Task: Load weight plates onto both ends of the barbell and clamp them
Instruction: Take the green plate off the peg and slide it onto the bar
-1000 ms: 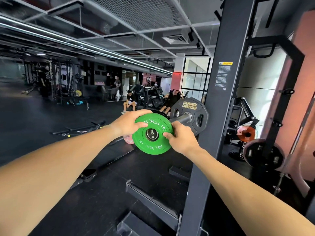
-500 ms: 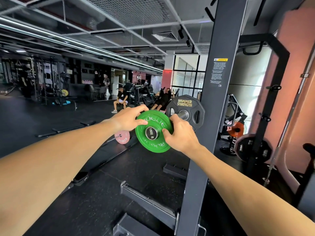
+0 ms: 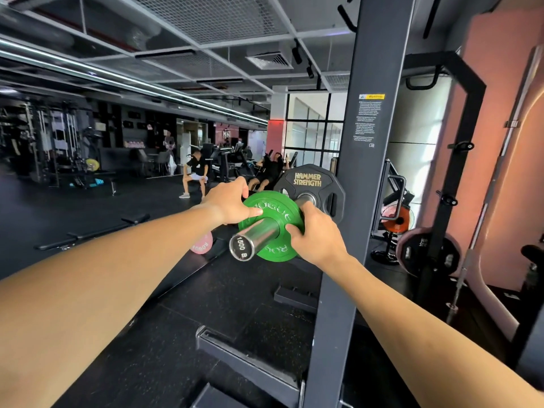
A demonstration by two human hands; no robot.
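Note:
A green Rogue weight plate (image 3: 272,212) sits on the chrome barbell sleeve (image 3: 256,237), whose end cap points toward me. My left hand (image 3: 232,201) grips the plate's upper left rim. My right hand (image 3: 316,234) holds its right rim. Further along the sleeve, behind the green plate, sits a black Hammer Strength plate (image 3: 309,187), with a short gap of bare sleeve between the two. No clamp is visible.
A dark rack upright (image 3: 362,201) stands just right of the plates. A pink plate (image 3: 203,244) lies on the floor below left. More plates (image 3: 426,251) hang on a rack at right. Two people sit on machines in the background.
The green plate has slid from the sleeve's tip further along the bar toward the black plate, leaving the chrome end sticking out. Both hands moved with it.

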